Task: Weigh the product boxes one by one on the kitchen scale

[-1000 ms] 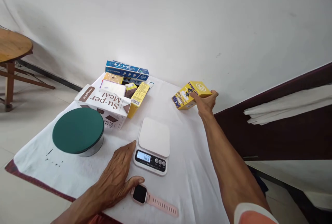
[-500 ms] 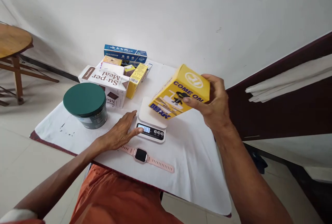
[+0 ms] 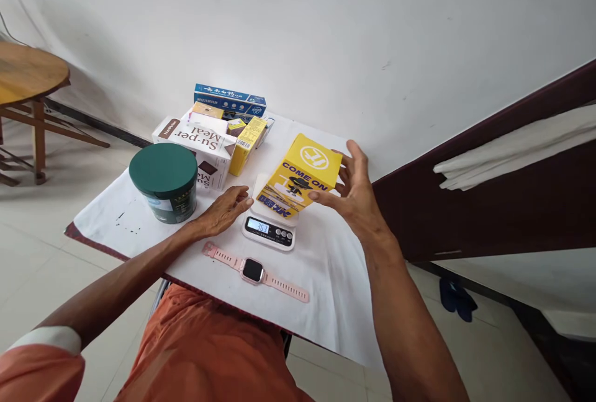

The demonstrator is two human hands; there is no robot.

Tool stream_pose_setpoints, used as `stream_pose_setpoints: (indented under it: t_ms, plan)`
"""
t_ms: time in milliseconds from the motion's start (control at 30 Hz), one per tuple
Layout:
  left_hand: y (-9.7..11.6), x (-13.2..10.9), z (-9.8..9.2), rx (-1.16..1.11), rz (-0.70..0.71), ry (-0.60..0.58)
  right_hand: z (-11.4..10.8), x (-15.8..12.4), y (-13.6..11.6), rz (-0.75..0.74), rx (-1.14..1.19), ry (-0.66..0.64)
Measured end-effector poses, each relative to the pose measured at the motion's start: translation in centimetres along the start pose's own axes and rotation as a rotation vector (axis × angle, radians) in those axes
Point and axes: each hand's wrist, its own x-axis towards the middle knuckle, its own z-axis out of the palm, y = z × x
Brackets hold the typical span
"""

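A yellow box point(image 3: 302, 172) printed "COME ON" stands on the white kitchen scale point(image 3: 261, 183), whose lit display point(image 3: 257, 226) reads 363. My right hand point(image 3: 356, 197) is at the box's right side with fingers spread, the thumb by its front face and the other fingers partly hidden behind its edge. I cannot tell whether the thumb touches it. My left hand point(image 3: 223, 211) is open beside the scale's left edge, holding nothing. Below the scale a pink smartwatch point(image 3: 252, 270) lies flat with its strap stretched out.
Left of the scale stands a tub with a green lid point(image 3: 162, 167). Behind it are a white "Su-per Meal" box point(image 3: 212, 151), a small yellow box point(image 3: 248, 144) and a long blue box point(image 3: 230, 99). A white cloth point(image 3: 335, 290) covers the table. A wooden stool point(image 3: 32, 73) stands at far left.
The yellow box has come down onto the scale from a raised, tilted hold. My right hand's fingers have spread from it. My left hand has drawn clear of the display.
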Motion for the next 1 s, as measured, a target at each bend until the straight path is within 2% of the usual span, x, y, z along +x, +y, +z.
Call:
stream_pose_setpoints:
  t_ms: [167,267,533,700,867,1000]
  plan:
    - [0.3,-0.2,-0.1,0.027,0.015,0.014,-2.0,-0.8,-0.8,-0.076,0.024,0.121]
    - [0.4,-0.3,-0.3,0.042,0.008,0.020,-2.4,-1.1,-0.9,-0.087,0.001,0.145]
    - [1.2,-0.6,-0.9,0.046,0.071,-0.045,0.3,-1.0,0.3,-0.002,-0.026,0.021]
    - [1.4,-1.2,-1.7,0.065,0.042,-0.072,1.5,-0.3,-0.4,0.031,-0.016,0.058]
    - [1.8,-3.5,-2.2,0.078,0.046,-0.055,1.8,-0.6,-1.5,-0.029,-0.005,0.047]
    - [1.7,-6.6,-2.0,0.114,0.084,0.073,2.5,-1.6,-3.5,-0.088,0.086,-0.017]
